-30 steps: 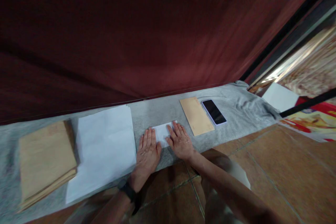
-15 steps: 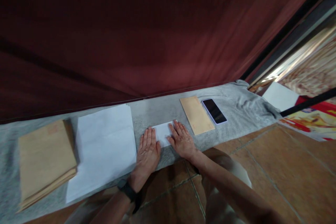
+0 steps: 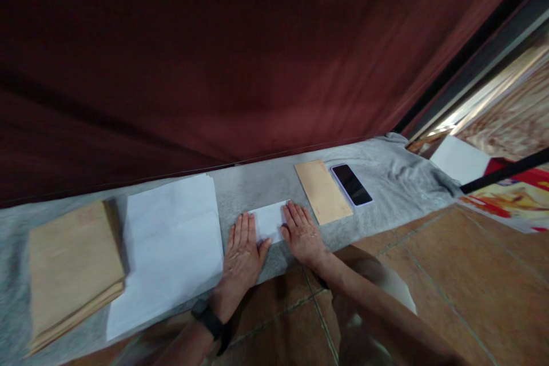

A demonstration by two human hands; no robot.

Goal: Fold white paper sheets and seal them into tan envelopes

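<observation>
A small folded sheet of white paper [image 3: 270, 222] lies flat on the grey cloth between my two hands. My left hand [image 3: 243, 251] rests palm down on its left end, fingers stretched out and the thumb spread along the near edge. On the right end lies my right hand [image 3: 302, 234], also flat with its fingers extended. My palms and fingers hide both ends of the folded paper. Just right of my right hand is a single brown envelope [image 3: 325, 191].
Left of my hands is a stack of white paper sheets [image 3: 171, 251], with a pile of brown envelopes [image 3: 75, 269] beyond it. A phone [image 3: 351, 184] lies right of the single envelope. The grey cloth [image 3: 398, 183] covers a narrow surface against a dark red curtain [image 3: 257, 68].
My right hand has slid slightly right, toward the paper's end, and more of the paper's middle shows. My left thumb has spread out to the right.
</observation>
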